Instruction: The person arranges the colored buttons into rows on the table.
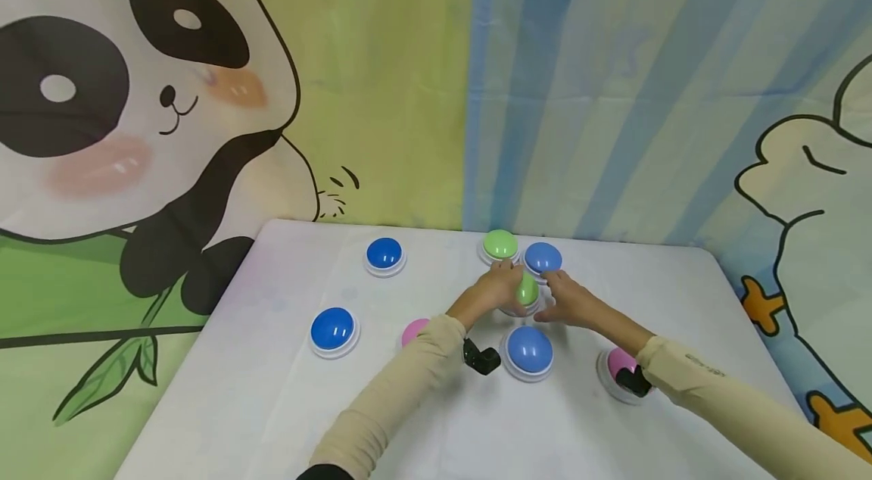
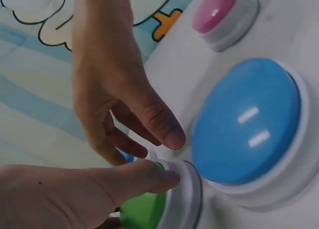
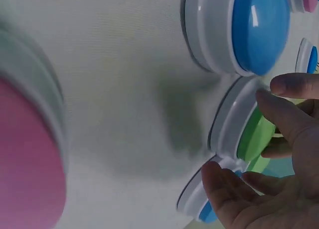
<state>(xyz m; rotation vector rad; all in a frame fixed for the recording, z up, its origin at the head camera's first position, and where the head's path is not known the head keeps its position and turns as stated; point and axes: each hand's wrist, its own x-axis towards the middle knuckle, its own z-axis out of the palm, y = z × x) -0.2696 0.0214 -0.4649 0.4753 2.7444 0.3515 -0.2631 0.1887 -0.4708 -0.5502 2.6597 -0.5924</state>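
My left hand (image 1: 500, 285) reaches over the nearer green push button (image 1: 527, 289), a dome on a round white base. Its thumb (image 2: 162, 179) lies at the dome's edge and its fingers bend round the far side, partly hidden. On the other side of the same button, my right hand (image 1: 572, 300) has thumb and fingers spread apart and holds nothing. Its fingertips are close to a blue push button (image 1: 543, 257) behind. A second green push button (image 1: 500, 244) stands just past the left hand. Closer to me is a larger-looking blue push button (image 1: 530, 350).
Two blue buttons, one far (image 1: 384, 254) and one nearer (image 1: 333, 329), stand on the white table (image 1: 245, 389) to the left. A pink button (image 1: 414, 330) is partly behind the left sleeve; another pink button (image 1: 621, 361) sits by the right sleeve. A cartoon-printed curtain (image 1: 388, 86) hangs behind.
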